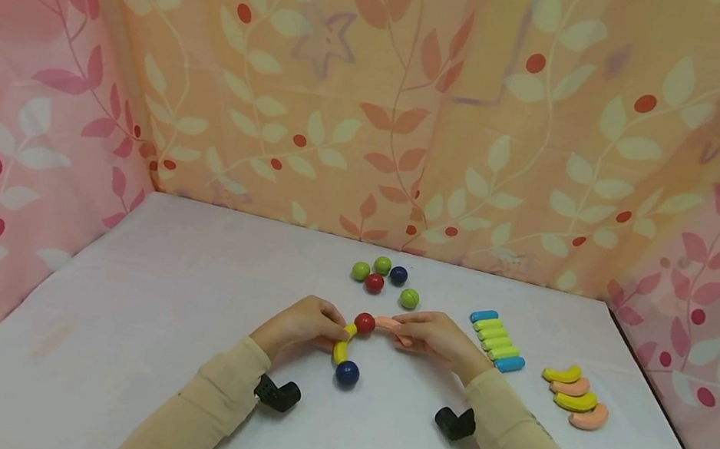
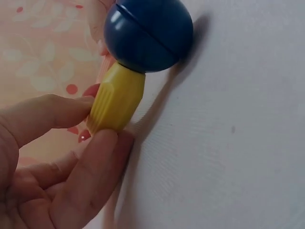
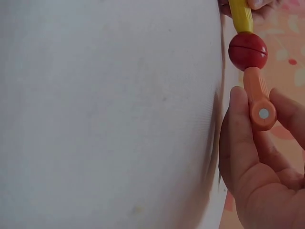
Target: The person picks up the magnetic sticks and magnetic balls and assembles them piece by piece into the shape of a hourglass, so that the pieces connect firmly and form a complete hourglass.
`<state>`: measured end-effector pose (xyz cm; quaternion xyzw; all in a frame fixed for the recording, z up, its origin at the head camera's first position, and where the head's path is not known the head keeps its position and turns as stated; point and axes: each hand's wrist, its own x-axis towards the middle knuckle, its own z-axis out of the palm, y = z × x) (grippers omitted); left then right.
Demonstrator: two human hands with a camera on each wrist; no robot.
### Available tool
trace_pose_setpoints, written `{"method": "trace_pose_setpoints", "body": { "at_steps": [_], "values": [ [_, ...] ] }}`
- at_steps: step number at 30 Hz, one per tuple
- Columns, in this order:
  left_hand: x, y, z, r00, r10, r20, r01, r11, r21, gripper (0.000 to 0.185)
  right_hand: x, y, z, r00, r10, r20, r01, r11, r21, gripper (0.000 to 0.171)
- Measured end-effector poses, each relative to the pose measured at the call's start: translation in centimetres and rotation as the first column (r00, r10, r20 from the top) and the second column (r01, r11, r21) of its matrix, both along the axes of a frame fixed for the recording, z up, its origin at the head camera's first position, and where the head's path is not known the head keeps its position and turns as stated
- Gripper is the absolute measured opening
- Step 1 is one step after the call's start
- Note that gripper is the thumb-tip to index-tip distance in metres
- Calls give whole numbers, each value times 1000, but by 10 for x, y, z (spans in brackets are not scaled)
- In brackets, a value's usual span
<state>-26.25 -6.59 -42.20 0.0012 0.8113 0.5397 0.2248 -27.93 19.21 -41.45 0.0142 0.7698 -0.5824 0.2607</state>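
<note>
Your left hand [image 1: 310, 322] pinches the yellow curved piece [image 2: 116, 98] in its grip, and your right hand [image 1: 433, 335] pinches the peach curved piece [image 3: 256, 85]. The red ball [image 3: 248, 51] sits between these two, touching both, and the blue ball [image 2: 147, 36] touches the yellow one's near end, around the middle of the table [image 1: 105, 342]. Just beyond lie five loose balls [image 1: 374, 283]; the nearest green one crowds your right hand's far side. Beside your right forearm, green sticks [image 1: 493, 335] line up between two blue sticks [image 1: 510, 364]. Farther right lie four curved blocks [image 1: 575, 402], yellow and peach. Patterned cloth [image 1: 392, 105] hangs behind.
</note>
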Motion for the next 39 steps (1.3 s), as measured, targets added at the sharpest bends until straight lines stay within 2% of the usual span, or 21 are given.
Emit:
{"method": "trace_pose_setpoints", "body": {
  "at_steps": [3, 5, 10, 13, 17, 26, 33, 39],
  "values": [
    [0, 0, 2, 999, -19, -47, 16, 998, -64, 19, -2, -3, -2, 1000, -14, 3, 14, 1000, -1, 41],
    [0, 0, 2, 998, -2, -67, -4, 996, -90, 21, -3, -5, -2, 1000, -14, 4, 14, 1000, -4, 39],
    [-1, 1, 0, 992, 46, -115, -54, 997, -61, 31, -6, -12, -3, 1000, -11, 3, 11, 1000, -14, 37],
    [-2, 1, -3, 991, 26, -131, -31, 999, -40, 34, -7, -16, -2, 1000, -12, -2, 12, 1000, -18, 37],
    [-2, 2, -6, 990, -11, -140, 3, 998, -58, 30, -6, -17, -2, 1000, -10, -8, 10, 1000, -4, 36],
    [1, 5, 1, 993, -21, -114, 11, 996, -87, 27, 2, -13, 1, 999, -9, -51, 13, 998, 69, 33],
    [7, 8, 10, 998, -55, -43, 44, 975, -217, 32, 2, -13, 0, 998, -29, -63, 32, 998, 54, 33],
    [11, 12, 14, 999, -46, -24, 38, 967, -253, 43, 0, -13, 1, 997, -34, -69, 39, 997, 72, 32]
  ]
}}
